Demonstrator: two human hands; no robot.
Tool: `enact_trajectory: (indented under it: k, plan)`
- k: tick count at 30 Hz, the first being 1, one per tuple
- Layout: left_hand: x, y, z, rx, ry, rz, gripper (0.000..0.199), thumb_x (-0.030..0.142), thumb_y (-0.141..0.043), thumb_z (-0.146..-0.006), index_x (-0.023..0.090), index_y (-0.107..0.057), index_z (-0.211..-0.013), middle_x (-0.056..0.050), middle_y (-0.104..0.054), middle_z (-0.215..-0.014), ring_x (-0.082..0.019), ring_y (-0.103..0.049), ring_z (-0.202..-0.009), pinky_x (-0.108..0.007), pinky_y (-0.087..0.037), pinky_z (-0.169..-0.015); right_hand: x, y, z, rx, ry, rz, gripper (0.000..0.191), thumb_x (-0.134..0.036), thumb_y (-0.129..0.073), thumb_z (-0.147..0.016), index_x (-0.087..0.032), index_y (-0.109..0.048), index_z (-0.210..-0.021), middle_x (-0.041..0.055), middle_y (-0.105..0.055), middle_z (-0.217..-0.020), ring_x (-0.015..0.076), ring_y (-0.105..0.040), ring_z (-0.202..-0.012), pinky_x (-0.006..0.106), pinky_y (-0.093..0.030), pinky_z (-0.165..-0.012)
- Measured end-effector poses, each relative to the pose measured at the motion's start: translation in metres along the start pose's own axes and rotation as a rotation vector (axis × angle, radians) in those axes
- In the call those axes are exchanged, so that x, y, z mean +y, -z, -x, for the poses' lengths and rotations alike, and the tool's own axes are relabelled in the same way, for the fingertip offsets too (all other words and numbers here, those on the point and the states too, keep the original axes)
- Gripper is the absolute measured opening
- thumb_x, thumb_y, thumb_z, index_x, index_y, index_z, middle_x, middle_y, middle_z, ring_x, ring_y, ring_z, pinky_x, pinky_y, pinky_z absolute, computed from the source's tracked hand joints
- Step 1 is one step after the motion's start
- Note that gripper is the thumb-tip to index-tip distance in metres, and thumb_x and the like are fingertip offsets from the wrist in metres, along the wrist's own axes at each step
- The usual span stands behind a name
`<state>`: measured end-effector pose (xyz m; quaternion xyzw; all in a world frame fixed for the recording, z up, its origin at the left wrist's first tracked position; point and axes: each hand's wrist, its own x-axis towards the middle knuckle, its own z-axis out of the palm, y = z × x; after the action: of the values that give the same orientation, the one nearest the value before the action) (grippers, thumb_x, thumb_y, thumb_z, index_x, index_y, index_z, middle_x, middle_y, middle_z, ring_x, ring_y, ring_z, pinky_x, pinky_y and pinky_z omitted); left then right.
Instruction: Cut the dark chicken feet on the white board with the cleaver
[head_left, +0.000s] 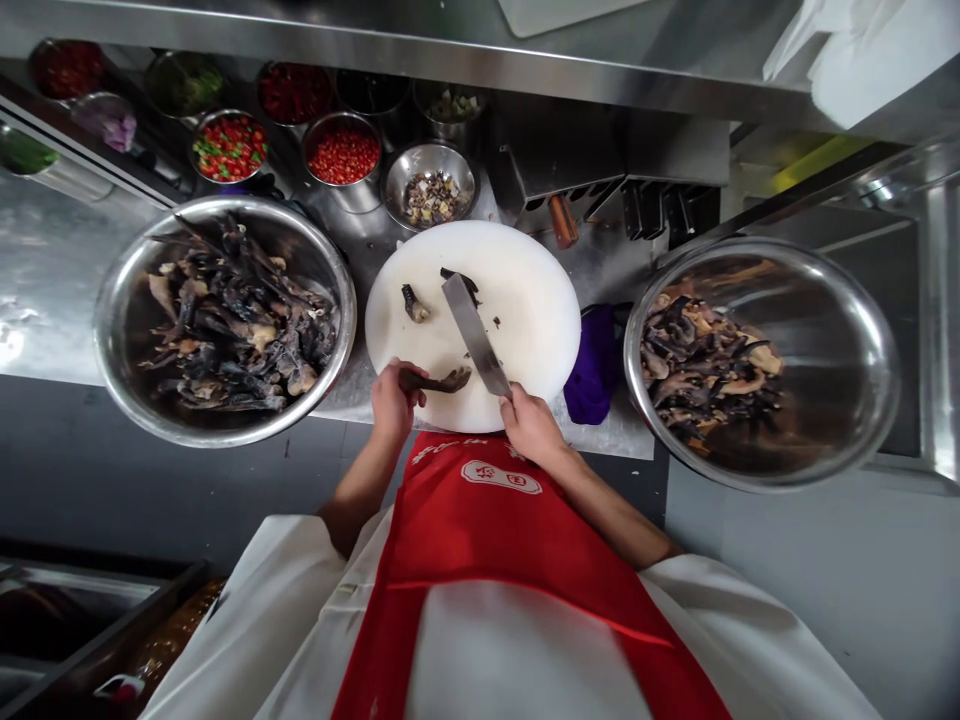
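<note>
My left hand (pixel 392 405) is closed on the shank end of a dark chicken foot (pixel 436 382), whose toes rest on the round white cutting board (pixel 390 270). My right hand (pixel 529 425) grips the handle of a cleaver (pixel 476 335). Its broad blade slants up and left across the board, just right of the foot. A short cut piece (pixel 413 304) lies on the board's left side. Another dark piece (pixel 466 284) sits at the blade's far end, partly hidden by it, with small dark scraps close by.
A large steel bowl (pixel 109 335) heaped with dark feet stands left. Another steel bowl (pixel 847 400) on the right holds smaller pieces. Behind are a small bowl of scraps (pixel 433 196), several pots of chopped peppers (pixel 343 155) and a knife rack (pixel 562 150). A purple cloth (pixel 592 365) touches the board's right.
</note>
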<state>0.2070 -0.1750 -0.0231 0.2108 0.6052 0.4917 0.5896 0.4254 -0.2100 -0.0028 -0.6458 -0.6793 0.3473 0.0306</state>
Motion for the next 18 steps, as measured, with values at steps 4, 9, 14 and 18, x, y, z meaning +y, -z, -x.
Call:
enact_trajectory:
  k: [4, 9, 14, 18]
  plan:
    - [0.000, 0.010, -0.029, 0.126, 0.127, 0.028, 0.041, 0.058, -0.046, -0.084, 0.018, -0.051, -0.076, -0.003, -0.060, -0.066, -0.006, -0.036, -0.034, -0.024, -0.034, -0.036, 0.007, 0.006, 0.010, 0.065, 0.053, -0.095, 0.026, -0.034, -0.033, -0.095, -0.019, -0.053, -0.097, 0.0070, -0.067, -0.074, 0.0232, -0.063, -0.070, 0.029, -0.040, -0.063]
    - [-0.018, 0.020, -0.046, 0.209, -0.158, -0.485, 0.036, 0.040, -0.066, -0.075, 0.019, -0.056, -0.102, -0.002, -0.059, -0.082, -0.010, -0.054, -0.051, -0.025, -0.044, -0.049, -0.007, 0.012, 0.003, 0.075, 0.056, -0.154, 0.023, -0.034, -0.041, -0.092, -0.019, -0.053, -0.103, 0.0066, -0.069, -0.080, 0.0222, -0.064, -0.070, 0.028, -0.041, -0.062]
    - [-0.031, 0.027, -0.049, 0.259, -0.240, -0.740, 0.036, 0.040, -0.060, -0.081, 0.016, -0.060, -0.108, -0.008, -0.061, -0.085, -0.017, -0.060, -0.065, -0.031, -0.048, -0.061, -0.030, 0.000, -0.018, 0.104, 0.138, -0.095, 0.028, -0.033, -0.034, -0.095, -0.015, -0.051, -0.108, 0.0103, -0.070, -0.084, 0.0245, -0.065, -0.076, 0.030, -0.043, -0.066]
    - [-0.031, 0.032, -0.049, 0.262, -0.191, -0.683, 0.033, 0.041, -0.053, -0.084, 0.015, -0.062, -0.103, -0.005, -0.060, -0.076, -0.016, -0.056, -0.056, -0.030, -0.045, -0.060, -0.039, -0.020, -0.043, 0.017, 0.208, 0.023, 0.029, -0.028, -0.029, -0.097, -0.013, -0.050, -0.110, 0.0125, -0.070, -0.086, 0.0252, -0.066, -0.078, 0.031, -0.043, -0.069]
